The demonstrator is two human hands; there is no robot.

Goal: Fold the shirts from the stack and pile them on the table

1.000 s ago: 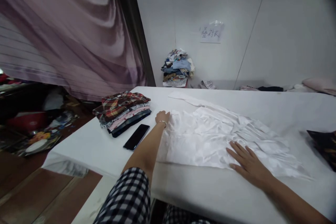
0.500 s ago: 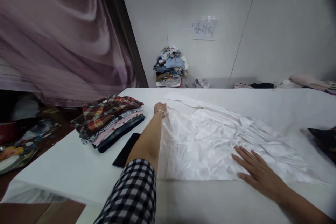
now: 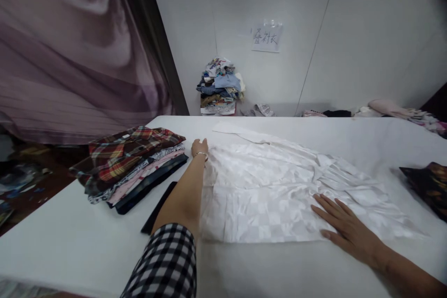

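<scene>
A white checker-patterned garment (image 3: 272,186) lies spread on the white table (image 3: 87,251). My left hand (image 3: 199,147), with a thin bracelet at the wrist, rests on the garment's far left corner; whether the fingers pinch the cloth cannot be told. My right hand (image 3: 344,226) lies flat, fingers apart, pressing the garment's near right part. A checked sleeve covers my left upper arm.
A stack of folded clothes (image 3: 129,165) with a plaid shirt on top sits left of the garment, a black phone (image 3: 159,207) beside it. A dark patterned cloth (image 3: 428,186) lies at the right edge. A clothes pile (image 3: 220,86) stands by the far wall, curtain at left.
My left hand has slid left along the garment's far edge, pulling that corner flatter. My right hand stays pressed on the cloth. The camera has turned slightly to the right.
</scene>
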